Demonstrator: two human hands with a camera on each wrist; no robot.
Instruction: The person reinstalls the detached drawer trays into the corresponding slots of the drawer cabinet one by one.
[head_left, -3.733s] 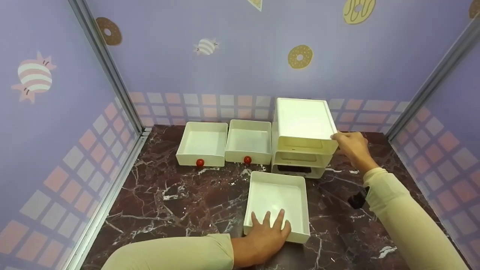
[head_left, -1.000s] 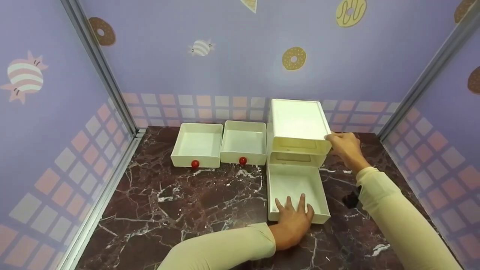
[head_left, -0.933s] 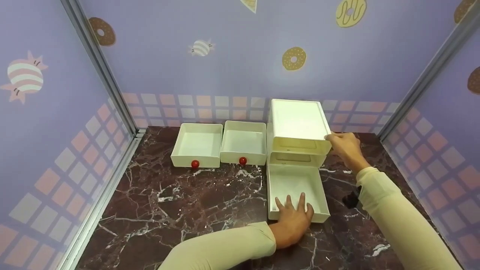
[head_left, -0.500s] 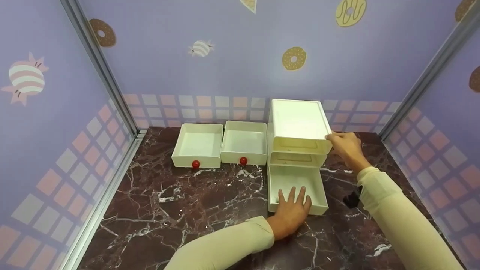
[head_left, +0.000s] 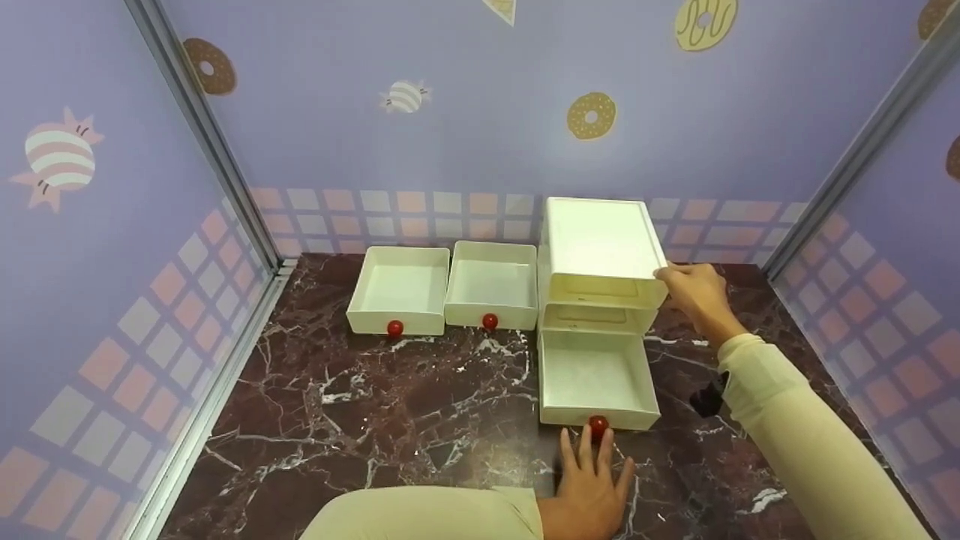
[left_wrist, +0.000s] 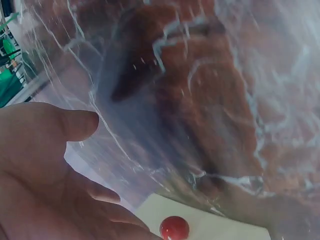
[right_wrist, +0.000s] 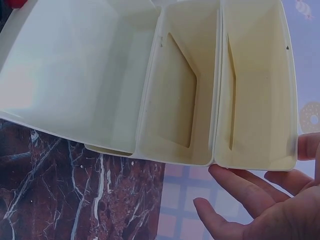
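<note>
A white cabinet shell [head_left: 602, 236] has two hollow upper bays. From its lowest bay a white drawer [head_left: 598, 371] sticks out partway, with a red round knob [head_left: 598, 426] on its front. My left hand [head_left: 589, 491] has its fingers spread and straight, fingertips right at the knob; whether they touch it is unclear. In the left wrist view, its palm shows beside the knob [left_wrist: 174, 228]. My right hand [head_left: 697, 294] holds the cabinet's upper right front corner, thumb on the top edge and fingers [right_wrist: 250, 190] along the side wall.
Two more white drawers, one at far left [head_left: 400, 289] and one beside the cabinet [head_left: 492, 283], rest against the back wall, red knobs facing me. The dark marbled tabletop [head_left: 420, 427] is bounded by patterned purple walls [head_left: 450, 135] at the back and both sides.
The drawer, first loose in front of the cabinet, has slid back into the lowest bay. My left hand has drawn back from over its front wall towards me. My right hand stays put.
</note>
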